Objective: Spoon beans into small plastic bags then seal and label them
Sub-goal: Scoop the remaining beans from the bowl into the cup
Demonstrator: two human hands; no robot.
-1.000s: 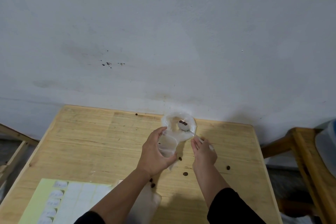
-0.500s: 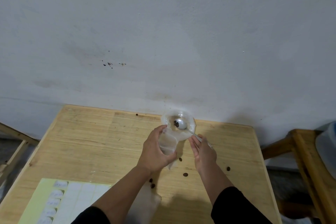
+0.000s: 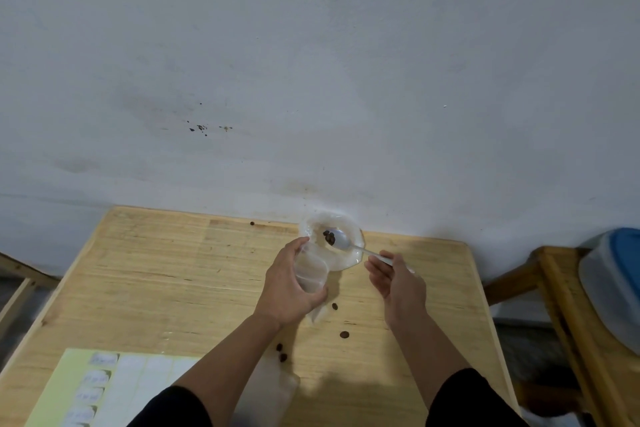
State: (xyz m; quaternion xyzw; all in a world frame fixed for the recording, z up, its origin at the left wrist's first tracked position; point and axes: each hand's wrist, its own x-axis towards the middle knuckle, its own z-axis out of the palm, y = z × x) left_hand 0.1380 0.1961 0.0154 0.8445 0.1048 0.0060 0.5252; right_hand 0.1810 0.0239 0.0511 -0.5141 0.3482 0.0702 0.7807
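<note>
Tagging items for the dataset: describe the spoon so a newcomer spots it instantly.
Start at the wooden table and go to its far edge by the wall, where a clear bowl sits. The spoon lies over that bowl, its handle pinched by the right hand. It is the only metal item, carrying dark beans.

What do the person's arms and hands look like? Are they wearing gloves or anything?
No gloves. Both the left hand and the right hand are bare, with no rings, watch or bracelets showing. The forearms are bare too. Each arm has a black sleeve, the left sleeve and the right sleeve, ending partway up the arm. The sleeves look plain, with no markings visible.
</note>
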